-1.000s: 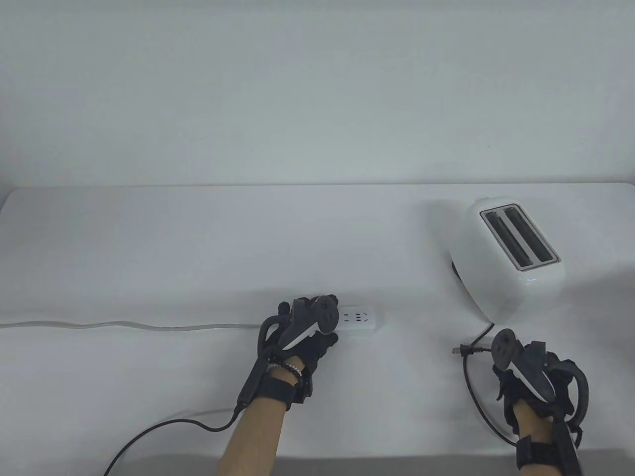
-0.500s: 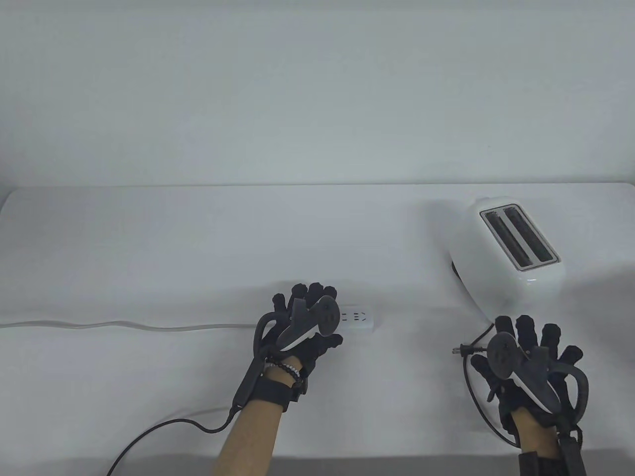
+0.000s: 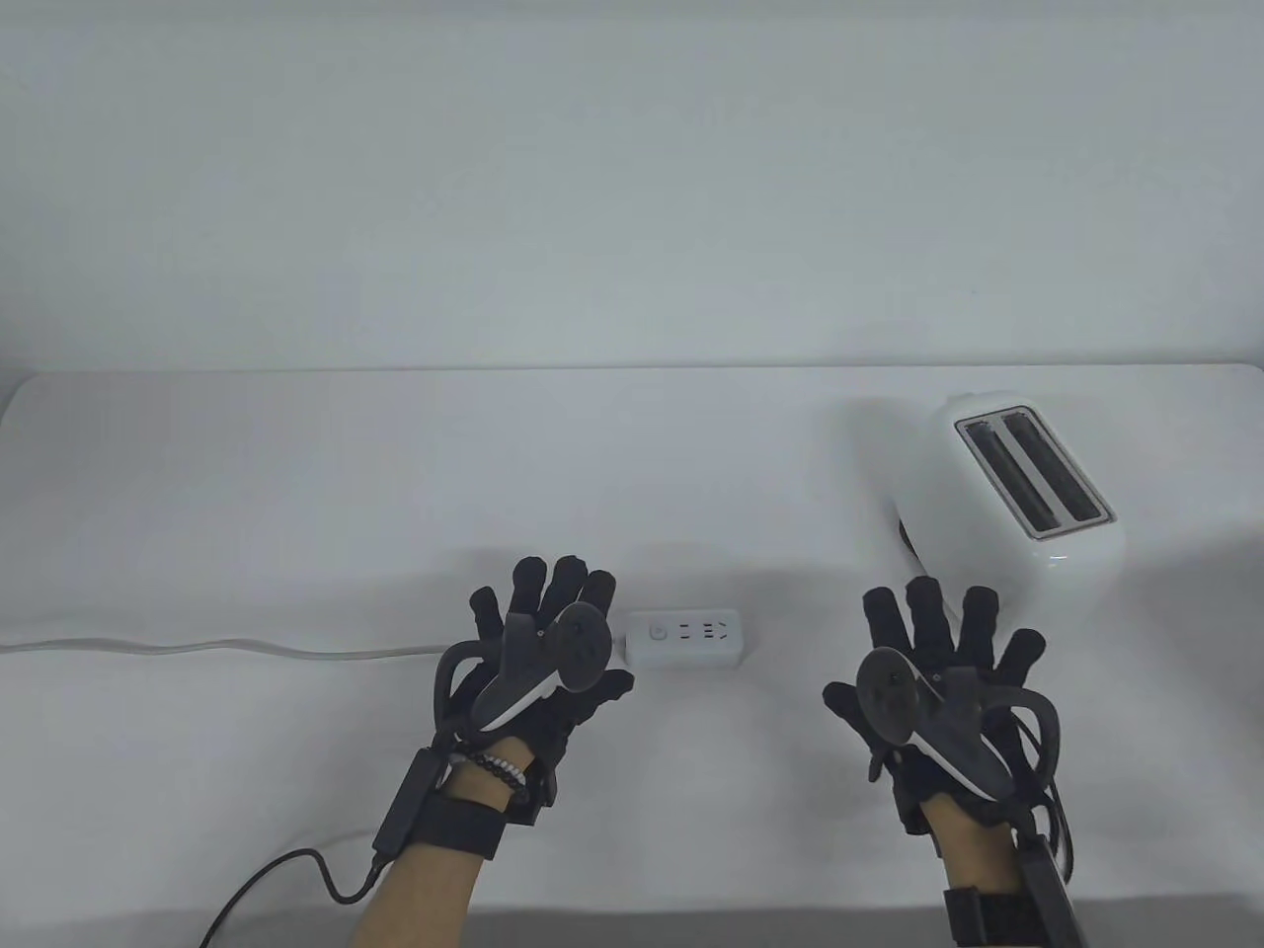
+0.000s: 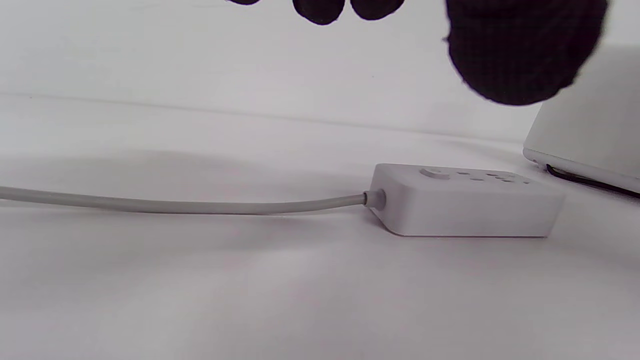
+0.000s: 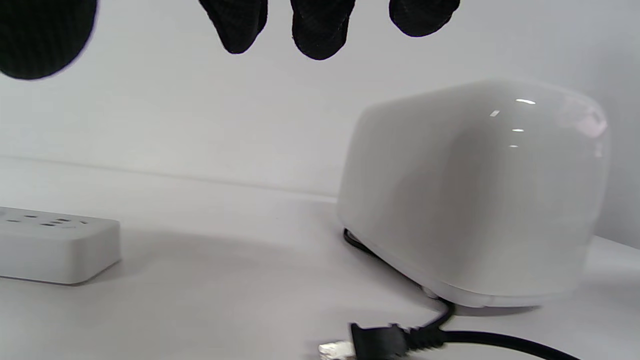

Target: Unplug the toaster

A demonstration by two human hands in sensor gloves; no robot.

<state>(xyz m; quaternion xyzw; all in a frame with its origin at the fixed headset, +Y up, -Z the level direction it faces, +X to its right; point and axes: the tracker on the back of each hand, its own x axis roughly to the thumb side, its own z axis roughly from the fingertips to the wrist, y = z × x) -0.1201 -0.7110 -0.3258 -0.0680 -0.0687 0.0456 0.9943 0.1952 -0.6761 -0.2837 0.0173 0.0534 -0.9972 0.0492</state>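
The white two-slot toaster (image 3: 1017, 504) stands at the right of the table. Its black plug (image 5: 377, 341) lies loose on the table in front of it, out of the white power strip (image 3: 691, 637), whose sockets are empty. In the table view my right hand (image 3: 938, 652) hides the plug. That hand hovers open with fingers (image 5: 320, 25) spread and holds nothing. My left hand (image 3: 548, 632) is open too, fingers spread, just left of the strip (image 4: 465, 205) and not touching it.
The strip's grey cable (image 3: 197, 649) runs left across the table to its edge. A black glove cable (image 3: 286, 879) loops at the front left. The toaster's black cord (image 5: 500, 342) trails along the table by its base. A white wall stands behind.
Both hands have opened and spread their fingers. The left hand came off the power strip and moved left. The right hand let go of the cord and moved left over the plug.
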